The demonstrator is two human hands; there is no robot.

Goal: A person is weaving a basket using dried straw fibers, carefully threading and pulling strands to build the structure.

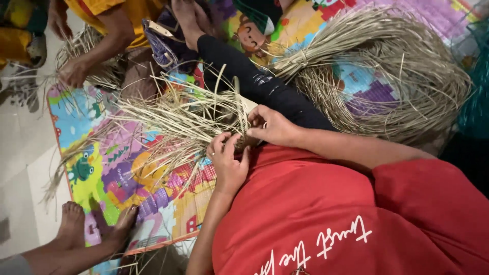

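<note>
red shirt (pixel 326 214), white script lettering; bare forearms; black trouser leg (pixel 254 81)

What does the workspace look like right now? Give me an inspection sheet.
Surface: colourful play mat on a pale floor.
Job's things: fan of dry straw strands, pinched where both hands meet.
Clutter: large tied straw bundle curled on the mat.
Hands: left hand and right hand both grip the straw strands.
Cables: nothing seen.
Surroundings: another person's hand on more straw; bare feet at the mat's edge.
</note>
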